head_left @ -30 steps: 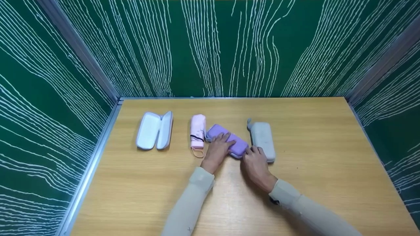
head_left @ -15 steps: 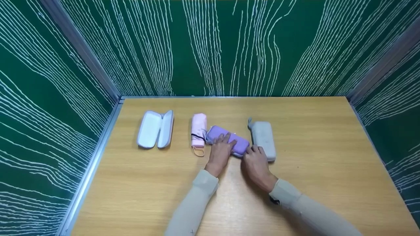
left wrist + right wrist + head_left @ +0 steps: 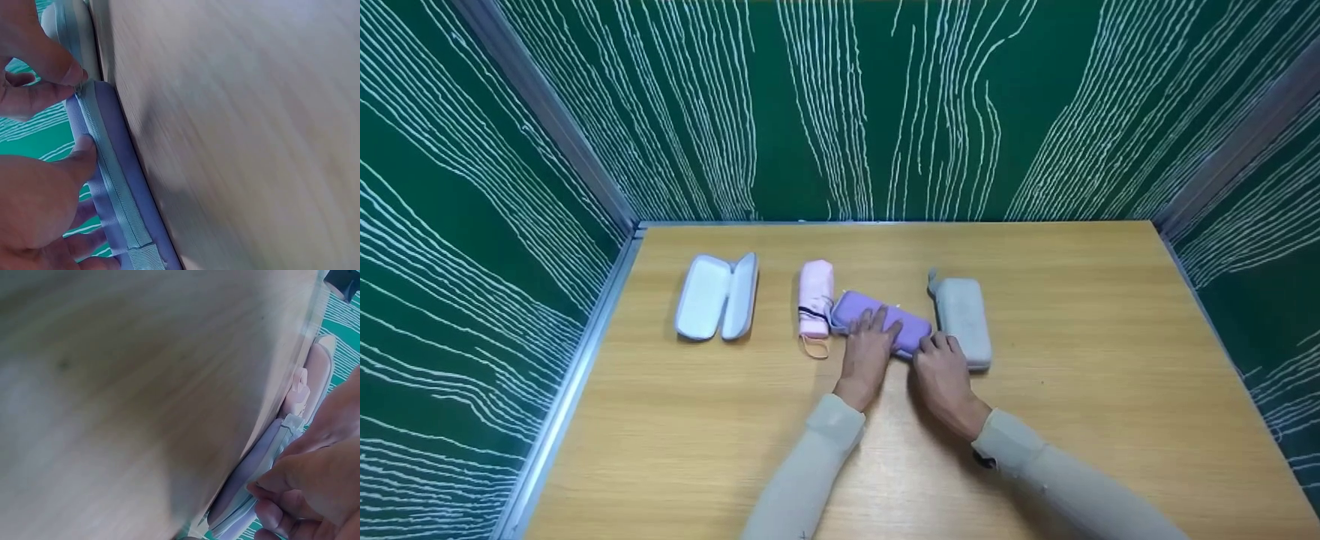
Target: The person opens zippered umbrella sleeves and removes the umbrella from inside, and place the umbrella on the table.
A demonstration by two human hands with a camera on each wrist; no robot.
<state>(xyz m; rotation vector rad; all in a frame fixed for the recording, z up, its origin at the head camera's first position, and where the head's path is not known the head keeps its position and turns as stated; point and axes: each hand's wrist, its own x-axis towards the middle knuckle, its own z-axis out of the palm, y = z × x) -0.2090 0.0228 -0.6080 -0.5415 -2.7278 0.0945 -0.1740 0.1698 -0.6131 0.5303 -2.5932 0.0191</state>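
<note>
A purple zippered hard case (image 3: 860,303) lies slanted on the table between both hands. My left hand (image 3: 866,354) holds it down, with fingers spread over its top and the thumb (image 3: 84,151) against its near side, beside the pale zipper band (image 3: 109,163). At the case's right end, my right hand (image 3: 945,373) pinches the zipper pull between thumb and forefinger, its other fingers curled; the pull is mostly hidden by the fingertips. A grey case (image 3: 964,319) lies just right of that hand, with a strap at its far end.
Left of the purple case lies a folded pink umbrella (image 3: 815,289) with a dark band and a wrist loop, close to the case's strap. Farther left, a pale glasses case (image 3: 704,298) lies open. Green walls (image 3: 810,112) with white wavy lines enclose the wooden table (image 3: 675,420).
The purple case has turned slightly, its left end coming a little nearer. My left hand has shifted slightly right with it; the right hand stays at the case's right end.
</note>
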